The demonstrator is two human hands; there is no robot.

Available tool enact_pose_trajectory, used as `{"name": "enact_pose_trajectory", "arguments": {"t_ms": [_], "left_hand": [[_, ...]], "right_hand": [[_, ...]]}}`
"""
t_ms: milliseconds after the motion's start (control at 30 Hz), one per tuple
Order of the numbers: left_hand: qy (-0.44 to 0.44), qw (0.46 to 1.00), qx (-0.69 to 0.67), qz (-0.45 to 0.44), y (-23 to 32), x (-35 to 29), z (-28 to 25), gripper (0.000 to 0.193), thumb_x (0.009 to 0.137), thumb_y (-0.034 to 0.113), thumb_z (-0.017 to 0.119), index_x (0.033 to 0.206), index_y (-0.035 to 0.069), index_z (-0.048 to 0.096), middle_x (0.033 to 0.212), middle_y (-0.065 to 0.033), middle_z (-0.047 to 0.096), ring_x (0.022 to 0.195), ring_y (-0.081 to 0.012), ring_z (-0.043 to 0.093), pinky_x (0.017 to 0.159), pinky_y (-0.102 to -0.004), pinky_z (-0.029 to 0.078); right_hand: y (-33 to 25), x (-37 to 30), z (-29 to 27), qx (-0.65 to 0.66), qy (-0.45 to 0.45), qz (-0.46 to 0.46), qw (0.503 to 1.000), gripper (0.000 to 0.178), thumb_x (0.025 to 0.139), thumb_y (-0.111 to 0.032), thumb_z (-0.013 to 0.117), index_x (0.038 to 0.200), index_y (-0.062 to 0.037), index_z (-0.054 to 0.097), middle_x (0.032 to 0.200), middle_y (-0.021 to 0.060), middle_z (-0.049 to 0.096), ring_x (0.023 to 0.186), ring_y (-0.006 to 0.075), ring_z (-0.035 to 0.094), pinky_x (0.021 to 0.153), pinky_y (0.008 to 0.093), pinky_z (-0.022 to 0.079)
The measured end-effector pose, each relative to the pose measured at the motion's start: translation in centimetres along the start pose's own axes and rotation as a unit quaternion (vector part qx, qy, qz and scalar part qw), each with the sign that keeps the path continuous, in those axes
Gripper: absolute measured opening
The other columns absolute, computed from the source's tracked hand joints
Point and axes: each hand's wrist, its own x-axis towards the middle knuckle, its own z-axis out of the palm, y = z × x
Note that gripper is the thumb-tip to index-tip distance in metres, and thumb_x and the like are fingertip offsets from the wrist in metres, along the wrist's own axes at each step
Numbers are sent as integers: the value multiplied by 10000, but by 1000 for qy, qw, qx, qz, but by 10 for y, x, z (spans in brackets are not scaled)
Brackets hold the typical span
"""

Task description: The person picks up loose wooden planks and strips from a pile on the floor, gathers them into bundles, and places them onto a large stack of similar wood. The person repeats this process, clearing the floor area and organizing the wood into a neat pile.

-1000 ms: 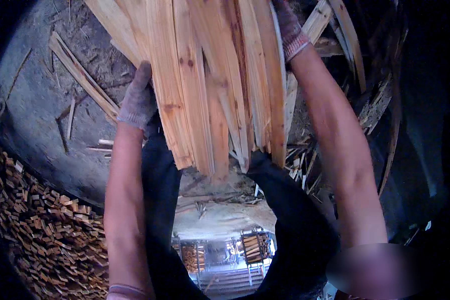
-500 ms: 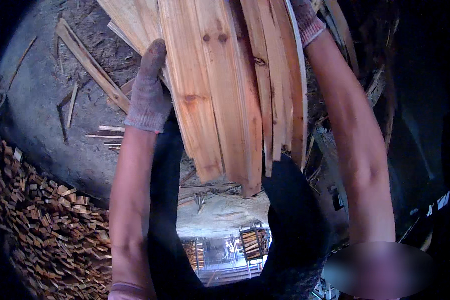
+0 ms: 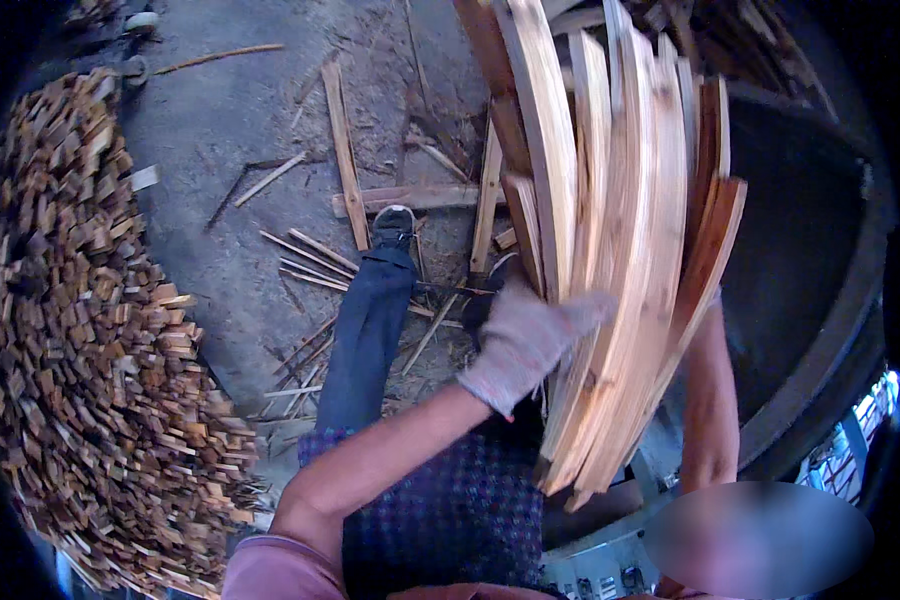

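While the grey-gloved left hand clasps long, pale-brown wooden slats, the right hand is hidden behind them, its grip unclear.

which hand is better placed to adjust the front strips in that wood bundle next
Likely the left hand: its thumb lies over the front of the wooden strips, while the right hand is hidden behind them.

Tan wooden slats are bunched, ends uneven.
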Motion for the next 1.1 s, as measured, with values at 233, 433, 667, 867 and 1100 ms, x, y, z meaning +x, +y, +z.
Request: {"name": "enact_pose_trajectory", "arguments": {"t_ms": [233, 433, 667, 867, 1100], "left_hand": [[-58, 993, 104, 5, -17, -140, -10, 699, 861, 453, 794, 1340, -8, 579, 1103, -166, 704, 978, -296, 702, 827, -403, 563], [78, 977, 198, 30, -30, -231, -32, 857, 845, 685, 681, 1330, -21, 635, 1042, -192, 718, 950, -327, 705, 802, -411, 542], [81, 993, 57, 68, -43, -369, -61, 902, 853, 733, 704, 1355, -13, 640, 1250, -227, 713, 1174, -300, 679, 1006, -360, 505], [191, 879, 340, 273, -9, -468, -81, 432, 1021, 437, 619, 1372, 189, 658, 1248, -130, 721, 1066, -291, 711, 913, -373, 559], [402, 772, 216, 443, 81, -573, -183, 409, 1029, 302, 640, 1410, 159, 596, 1200, -122, 676, 1101, -269, 657, 961, -395, 525]], "right_hand": [[-47, -135, 86, -3, -46, -40, 998, 833, 974, -683, 591, 1541, -81, 496, 1418, 115, 627, 1266, 231, 594, 1125, 386, 459], [8, -253, 132, 94, -119, -72, 986, 822, 981, -677, 584, 1545, -86, 493, 1425, 110, 625, 1279, 234, 585, 1130, 384, 454], [35, -361, 221, 83, -248, -140, 955, 809, 990, -670, 577, 1550, -92, 490, 1433, 105, 622, 1295, 237, 576, 1136, 382, 448], [-20, -438, 312, -26, -280, -203, 938, 683, 1025, -623, 547, 1455, -92, 574, 1308, 62, 678, 1167, 217, 634, 1048, 360, 502], [-95, -482, 550, -169, -428, -196, 866, 686, 1029, -638, 532, 1427, -87, 621, 1286, 79, 706, 1115, 188, 676, 1020, 351, 521]]}}
